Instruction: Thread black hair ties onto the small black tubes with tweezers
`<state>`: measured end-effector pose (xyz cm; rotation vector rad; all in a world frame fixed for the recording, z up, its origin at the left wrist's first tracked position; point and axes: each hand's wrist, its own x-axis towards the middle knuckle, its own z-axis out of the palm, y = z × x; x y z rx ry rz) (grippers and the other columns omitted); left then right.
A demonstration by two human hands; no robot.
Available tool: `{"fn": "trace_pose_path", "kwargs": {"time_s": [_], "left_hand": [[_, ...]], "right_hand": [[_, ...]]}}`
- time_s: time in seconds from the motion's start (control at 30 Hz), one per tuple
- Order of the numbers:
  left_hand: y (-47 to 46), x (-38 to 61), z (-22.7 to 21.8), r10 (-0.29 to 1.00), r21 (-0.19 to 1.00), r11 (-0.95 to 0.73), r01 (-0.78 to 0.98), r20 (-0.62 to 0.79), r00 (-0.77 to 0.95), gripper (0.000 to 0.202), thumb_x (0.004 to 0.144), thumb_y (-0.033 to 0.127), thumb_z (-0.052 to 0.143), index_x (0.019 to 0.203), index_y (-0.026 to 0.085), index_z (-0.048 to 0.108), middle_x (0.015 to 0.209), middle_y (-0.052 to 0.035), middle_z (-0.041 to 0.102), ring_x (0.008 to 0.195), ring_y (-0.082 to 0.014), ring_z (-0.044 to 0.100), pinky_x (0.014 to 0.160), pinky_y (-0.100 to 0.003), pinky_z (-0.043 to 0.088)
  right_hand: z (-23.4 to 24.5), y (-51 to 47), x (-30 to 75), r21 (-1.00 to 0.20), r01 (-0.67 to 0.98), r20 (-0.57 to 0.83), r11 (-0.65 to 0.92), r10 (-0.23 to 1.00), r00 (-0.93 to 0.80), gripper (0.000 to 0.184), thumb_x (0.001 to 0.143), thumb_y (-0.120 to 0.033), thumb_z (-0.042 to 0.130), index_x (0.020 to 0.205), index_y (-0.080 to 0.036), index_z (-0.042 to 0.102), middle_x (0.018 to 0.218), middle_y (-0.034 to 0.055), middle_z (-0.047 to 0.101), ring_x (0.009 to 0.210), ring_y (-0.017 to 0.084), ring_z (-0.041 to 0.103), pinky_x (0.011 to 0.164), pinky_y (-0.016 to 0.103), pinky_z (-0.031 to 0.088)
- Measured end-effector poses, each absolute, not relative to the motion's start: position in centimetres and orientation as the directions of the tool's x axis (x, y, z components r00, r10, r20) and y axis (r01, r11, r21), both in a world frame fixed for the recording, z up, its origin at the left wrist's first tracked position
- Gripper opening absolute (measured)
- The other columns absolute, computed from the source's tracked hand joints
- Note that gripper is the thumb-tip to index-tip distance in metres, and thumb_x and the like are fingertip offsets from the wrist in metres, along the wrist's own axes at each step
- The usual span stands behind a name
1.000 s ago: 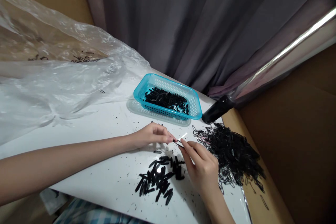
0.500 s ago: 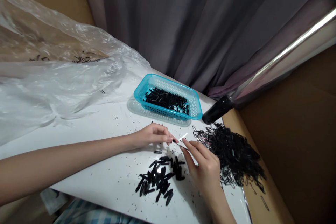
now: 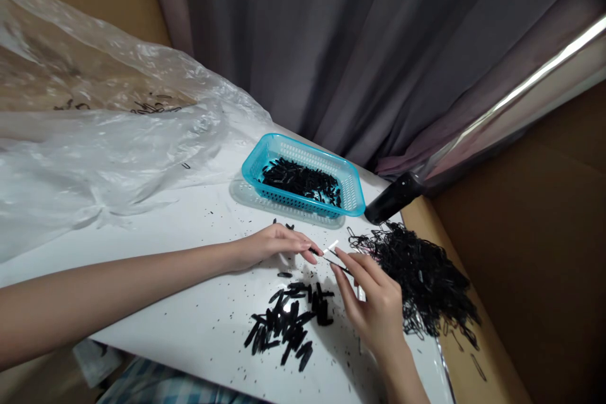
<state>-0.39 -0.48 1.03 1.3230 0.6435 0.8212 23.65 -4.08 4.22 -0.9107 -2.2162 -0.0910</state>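
My left hand (image 3: 277,245) reaches in from the left over the white table, its thumb and fingers pinching a small black piece (image 3: 314,251). Opposite it, my right hand (image 3: 374,293) grips a thin dark strip (image 3: 341,265) between thumb and fingers. The strip's far end meets or nearly meets the black piece; I cannot tell whether they are joined. Below both hands lies a loose pile of flat, elongated black pieces (image 3: 284,322). Beside my right hand is a big tangled heap of thin black loops (image 3: 426,281).
A blue perforated basket (image 3: 353,192) holding similar black pieces stands beyond my hands. A black cylindrical object (image 3: 395,197) lies to its right. Clear plastic sheeting (image 3: 118,145) covers the left side. A grey curtain (image 3: 284,38) hangs behind; dark specks dot the white table (image 3: 189,315).
My right hand has drawn slightly right and down, away from my left, showing more of the strip. My left fingers have straightened somewhat.
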Motion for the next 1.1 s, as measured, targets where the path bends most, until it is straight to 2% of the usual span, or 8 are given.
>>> {"fn": "trace_pose_path", "kwargs": {"time_s": [0.4,0.53,0.6,0.67,0.8,0.9,1.0,1.1], "left_hand": [[-0.2,-0.2,0.0,0.836,0.979,0.145,-0.144,-0.043,0.547,0.034,0.087,0.051,0.070,0.087,0.020,0.084,0.121,-0.0101,0.075,0.115,-0.0285,0.064,0.101,-0.037,0.043],[-0.3,-0.2,-0.1,0.824,0.978,0.151,-0.141,-0.046,0.565,0.033,0.087,0.051,0.071,0.091,0.020,0.084,0.118,-0.0096,0.077,0.110,-0.0261,0.067,0.097,-0.034,0.045],[-0.3,-0.2,-0.1,0.821,0.979,0.155,-0.132,-0.053,0.568,0.034,0.086,0.051,0.071,0.090,0.020,0.084,0.112,-0.0097,0.078,0.107,-0.0259,0.067,0.096,-0.034,0.045],[-0.2,-0.3,0.0,0.814,0.977,0.166,-0.131,-0.061,0.578,0.033,0.084,0.050,0.074,0.082,0.018,0.083,0.109,-0.0099,0.079,0.106,-0.0257,0.067,0.095,-0.033,0.045],[0.0,-0.5,0.0,0.763,0.961,0.239,-0.142,-0.096,0.639,0.033,0.074,0.047,0.083,0.061,0.017,0.075,0.100,-0.0095,0.079,0.090,-0.0208,0.069,0.081,-0.029,0.049],[0.0,-0.5,0.0,0.708,0.943,0.302,-0.138,-0.125,0.695,0.034,0.067,0.045,0.088,0.061,0.017,0.070,0.085,-0.0075,0.079,0.075,-0.0172,0.068,0.072,-0.027,0.050],[-0.1,-0.4,0.0,0.678,0.928,0.346,-0.140,-0.144,0.721,0.032,0.065,0.042,0.090,0.070,0.018,0.070,0.082,-0.0054,0.079,0.071,-0.0152,0.067,0.069,-0.026,0.049],[-0.1,-0.5,0.2,0.699,0.924,0.346,-0.165,-0.137,0.702,0.031,0.069,0.044,0.087,0.085,0.020,0.075,0.092,-0.0042,0.079,0.073,-0.0127,0.065,0.069,-0.024,0.047]], "right_hand": [[3.7,-4.2,23.2,-0.068,0.657,0.660,0.751,0.527,-0.535,0.023,0.097,-0.015,0.060,0.118,-0.016,0.071,0.089,0.0068,0.074,0.074,0.016,0.070,0.068,0.026,0.053],[3.6,-4.3,23.1,-0.080,0.649,0.658,0.757,0.529,-0.536,0.024,0.097,-0.011,0.059,0.118,-0.014,0.071,0.088,0.0068,0.075,0.073,0.017,0.069,0.067,0.027,0.052],[3.6,-4.3,23.1,-0.116,0.632,0.654,0.767,0.538,-0.533,0.024,0.096,-0.009,0.059,0.117,-0.014,0.071,0.087,0.0064,0.075,0.071,0.016,0.069,0.066,0.026,0.051],[3.7,-4.2,23.3,-0.194,0.603,0.634,0.774,0.568,-0.525,0.024,0.096,-0.010,0.060,0.116,-0.015,0.072,0.087,0.0058,0.075,0.070,0.016,0.068,0.065,0.025,0.051],[4.3,-4.1,23.6,-0.518,0.492,0.461,0.700,0.713,-0.529,0.018,0.095,-0.015,0.063,0.107,-0.020,0.076,0.085,0.0036,0.074,0.073,0.015,0.070,0.065,0.023,0.052],[4.8,-4.0,23.8,-0.687,0.444,0.292,0.576,0.777,-0.557,0.013,0.093,-0.021,0.068,0.100,-0.024,0.078,0.084,0.0015,0.075,0.075,0.015,0.071,0.066,0.023,0.052],[5.2,-4.0,23.9,-0.724,0.441,0.229,0.530,0.788,-0.571,0.011,0.093,-0.025,0.070,0.098,-0.026,0.079,0.083,0.0012,0.076,0.075,0.016,0.071,0.066,0.024,0.052],[5.3,-3.9,24.1,-0.695,0.467,0.311,0.547,0.814,-0.491,0.011,0.093,-0.024,0.068,0.098,-0.023,0.078,0.084,0.0030,0.075,0.076,0.017,0.070,0.068,0.026,0.053]]}}
